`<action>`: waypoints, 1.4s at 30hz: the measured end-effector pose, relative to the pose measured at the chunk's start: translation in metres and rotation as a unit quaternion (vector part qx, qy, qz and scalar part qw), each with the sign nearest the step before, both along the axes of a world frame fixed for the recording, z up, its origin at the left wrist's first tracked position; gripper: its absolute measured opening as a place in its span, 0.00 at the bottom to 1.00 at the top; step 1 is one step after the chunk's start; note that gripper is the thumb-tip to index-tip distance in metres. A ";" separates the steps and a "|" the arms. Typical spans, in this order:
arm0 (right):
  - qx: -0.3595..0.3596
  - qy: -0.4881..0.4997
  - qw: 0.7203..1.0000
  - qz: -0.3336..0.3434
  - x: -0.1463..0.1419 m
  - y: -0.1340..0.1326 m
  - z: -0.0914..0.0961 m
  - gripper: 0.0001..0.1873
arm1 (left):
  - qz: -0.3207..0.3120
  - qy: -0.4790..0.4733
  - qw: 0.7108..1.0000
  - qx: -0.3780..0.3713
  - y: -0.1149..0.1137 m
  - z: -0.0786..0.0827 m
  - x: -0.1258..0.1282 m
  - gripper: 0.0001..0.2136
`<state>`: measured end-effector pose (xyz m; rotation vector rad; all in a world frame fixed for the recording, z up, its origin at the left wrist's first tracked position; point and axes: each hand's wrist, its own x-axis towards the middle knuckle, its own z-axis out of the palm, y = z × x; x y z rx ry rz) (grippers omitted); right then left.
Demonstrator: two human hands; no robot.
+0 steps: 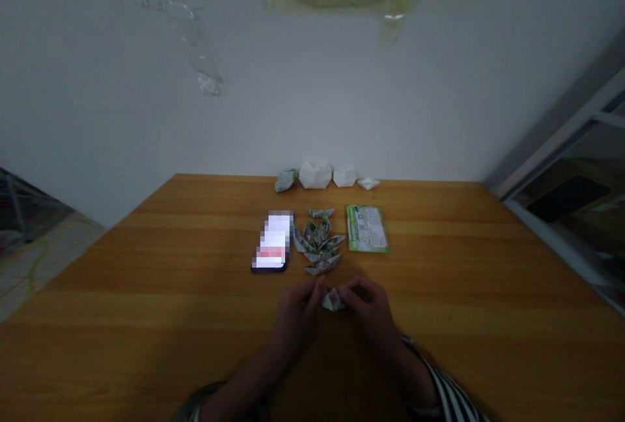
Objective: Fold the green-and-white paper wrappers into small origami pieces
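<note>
Both my hands meet over the near middle of the wooden table [146,292]. My left hand [296,311] and my right hand [367,308] pinch a small folded piece of printed paper [333,301] between their fingertips, one on each side. Just beyond them lies a heap of several folded paper pieces [318,243] in the same green and white print.
A phone [274,242] with a lit screen lies left of the heap. A green printed sheet [367,228] lies to its right. Folded white paper shapes [315,175] line the table's far edge by the wall. A window frame [561,148] stands at the right.
</note>
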<state>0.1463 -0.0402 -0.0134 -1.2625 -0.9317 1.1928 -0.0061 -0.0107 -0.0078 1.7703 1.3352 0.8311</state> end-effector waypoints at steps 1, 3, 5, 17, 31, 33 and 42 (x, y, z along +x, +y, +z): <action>0.000 0.012 1.000 -0.011 0.001 0.000 0.000 0.11 | 0.014 -0.015 1.000 -0.010 0.000 0.000 0.000 0.20; 0.002 0.031 0.999 -0.022 0.002 0.000 0.000 0.11 | 0.036 -0.048 0.998 -0.027 0.001 0.001 0.000 0.19; 0.015 0.029 0.999 -0.032 0.002 0.000 0.000 0.10 | 0.046 -0.085 0.995 -0.035 0.001 0.003 0.001 0.16; 0.061 -0.061 0.992 -0.094 0.002 -0.008 -0.003 0.06 | -0.119 -0.090 0.987 0.051 -0.004 0.010 -0.005 0.10; 0.123 0.017 0.990 -0.068 -0.001 -0.019 0.001 0.05 | 0.012 -0.315 0.947 -0.069 -0.014 0.011 0.005 0.14; 0.126 0.027 0.990 -0.060 0.000 -0.019 0.000 0.04 | 0.012 -0.310 0.948 -0.070 -0.014 0.012 0.005 0.13; 0.225 -0.195 0.941 0.158 0.029 -0.004 0.016 0.11 | -0.061 -0.181 0.982 0.009 -0.008 0.017 -0.006 0.09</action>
